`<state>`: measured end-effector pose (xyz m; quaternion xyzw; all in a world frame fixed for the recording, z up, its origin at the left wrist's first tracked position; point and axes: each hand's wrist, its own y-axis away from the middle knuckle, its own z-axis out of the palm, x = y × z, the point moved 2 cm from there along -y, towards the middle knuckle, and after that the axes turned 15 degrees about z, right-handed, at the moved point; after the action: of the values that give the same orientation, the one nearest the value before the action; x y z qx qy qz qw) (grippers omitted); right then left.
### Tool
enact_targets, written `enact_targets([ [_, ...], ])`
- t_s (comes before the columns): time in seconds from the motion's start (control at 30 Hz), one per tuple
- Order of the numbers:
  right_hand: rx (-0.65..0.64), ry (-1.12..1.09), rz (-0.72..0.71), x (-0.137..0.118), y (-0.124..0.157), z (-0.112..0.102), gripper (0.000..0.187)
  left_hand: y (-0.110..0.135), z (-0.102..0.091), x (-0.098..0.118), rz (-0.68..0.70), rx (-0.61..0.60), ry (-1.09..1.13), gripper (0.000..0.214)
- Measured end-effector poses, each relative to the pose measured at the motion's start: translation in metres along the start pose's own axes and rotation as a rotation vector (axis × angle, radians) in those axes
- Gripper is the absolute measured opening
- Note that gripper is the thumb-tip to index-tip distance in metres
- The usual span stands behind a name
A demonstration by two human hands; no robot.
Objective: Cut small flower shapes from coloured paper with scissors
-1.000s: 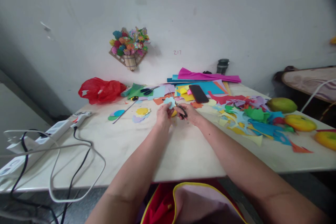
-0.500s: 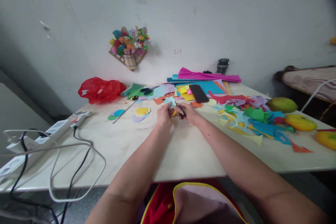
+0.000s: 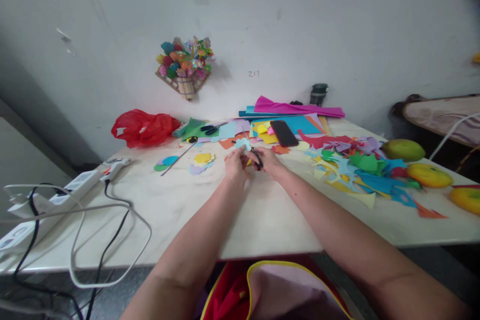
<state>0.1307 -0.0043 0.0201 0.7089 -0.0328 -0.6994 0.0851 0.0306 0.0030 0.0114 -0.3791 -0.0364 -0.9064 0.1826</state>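
Observation:
My left hand (image 3: 234,165) is closed in a pinch on a small light blue paper cutout (image 3: 243,144), held just above the white table (image 3: 262,220). Beside it my right hand (image 3: 268,161) grips black-handled scissors (image 3: 256,156), whose blades touch the cutout's edge. A bit of yellow paper shows between the two hands. Finished paper shapes, a yellow and lilac flower (image 3: 203,160) and green and blue discs (image 3: 165,163), lie to the left of my hands.
Coloured paper scraps (image 3: 360,167) and sheets (image 3: 288,110) cover the right and back, with a black phone (image 3: 284,133). Another pair of scissors (image 3: 210,129), a red bag (image 3: 142,127), power strips with cables (image 3: 71,190), and mangoes (image 3: 403,150) lie around.
My hands have shifted slightly away from me and the blue cutout has turned a little in my left fingers. Everything else stays put.

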Motion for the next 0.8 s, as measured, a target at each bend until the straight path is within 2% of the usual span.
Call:
enact_targets([
  [0.23,0.048,0.034,0.009,0.002,-0.004,0.003,0.028,-0.003,0.0,0.001,-0.005,0.056,-0.03,0.025],
  [0.43,0.115,0.012,0.033,0.003,-0.011,-0.003,0.029,-0.019,-0.011,0.002,-0.004,0.028,-0.047,0.023],
  [0.53,0.15,-0.009,0.006,-0.003,-0.01,-0.014,0.03,-0.027,-0.016,0.004,-0.025,-0.074,-0.076,0.022],
  [0.67,0.176,-0.102,-0.035,-0.009,-0.012,-0.031,0.041,-0.033,-0.02,0.007,-0.107,-0.224,-0.155,0.016],
  [0.8,0.144,-0.136,-0.05,-0.01,-0.015,-0.042,0.05,-0.034,-0.022,0.008,-0.176,-0.365,-0.217,0.018],
])
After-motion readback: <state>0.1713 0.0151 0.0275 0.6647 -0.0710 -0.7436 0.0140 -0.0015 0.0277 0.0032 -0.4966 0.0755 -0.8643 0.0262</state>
